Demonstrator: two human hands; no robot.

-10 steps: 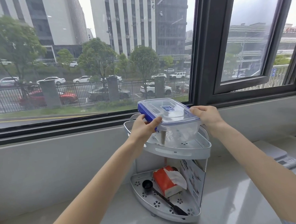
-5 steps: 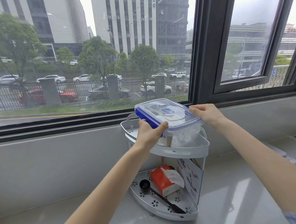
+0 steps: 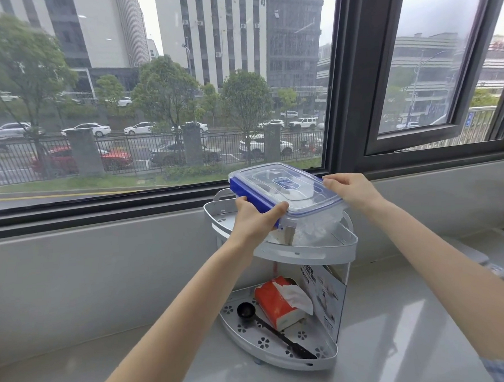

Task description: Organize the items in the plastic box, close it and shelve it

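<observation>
Box: the clear rectangular plastic box with a blue-clipped lid (image 3: 286, 197) is held over the top tier of the white two-tier corner shelf (image 3: 306, 250); whether its base already rests on the tier cannot be told.
Lid: it is seen closed on the box, and the blue clip on the left side appears folded down.
Contents: pale items are seen through the wall, but they are too blurred to be named.
Left hand (image 3: 253, 220): the left long side of the box is gripped, with the thumb on the lid edge and the fingers hidden below.
Right hand (image 3: 351, 190): the far right corner is held, with the fingers curled over the lid edge.
Done: the organizing and the closing are judged finished.
Left: the box is to be set down fully and released.
Lower tier: an orange tissue pack (image 3: 280, 304) and a black long-handled scoop (image 3: 269, 330) are kept there.
Surface: the shelf stands on a pale grey glossy counter (image 3: 384, 344), below a grey sill.
Room: a large dark-framed window (image 3: 339, 98) is seen at the far side, with its right pane opened; a street with cars, trees and tall buildings is seen outside.
</observation>
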